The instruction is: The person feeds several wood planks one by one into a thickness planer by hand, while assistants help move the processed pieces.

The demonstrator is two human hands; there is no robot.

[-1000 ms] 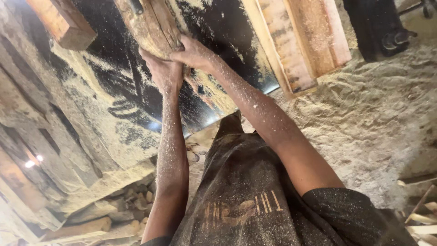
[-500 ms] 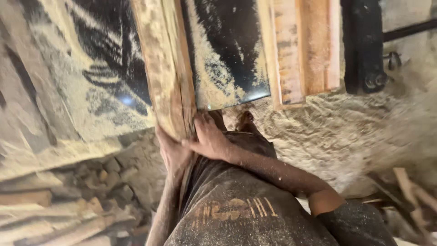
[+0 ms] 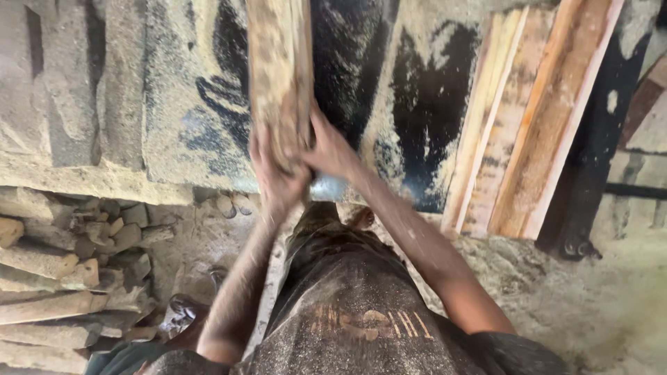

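Hands are gripping the near end of a rough wooden plank (image 3: pixel 279 69) that is running from the middle of the frame up to the top edge. I am holding it with my left hand (image 3: pixel 276 173) wrapped around its lower left corner and my right hand (image 3: pixel 330 149) pressing against its right edge; both are closed firmly on the wood, and the fingers are blurred by motion. The plank is lying on a dark machine table (image 3: pixel 424 118) that is coated with sawdust, with bare black patches showing to either side of it.

At the right of the frame, a stack of reddish boards (image 3: pixel 535 118) is resting on the same surface, apart from the plank. At the lower left, a pile of offcuts (image 3: pixel 55 278) is sitting on the floor, and sawdust is covering the ground (image 3: pixel 611 305) at the lower right.

Hazard assessment, as I am judging it:
- Dust on the wood, forearms and palms is lowering friction; a hand could slide forward along the plank.
- The rough end grain could drive splinters into bare skin.
- The plank could twist if the two hands are pushing unevenly.
- I cannot tell where any blade is; it is hidden beyond the top edge.
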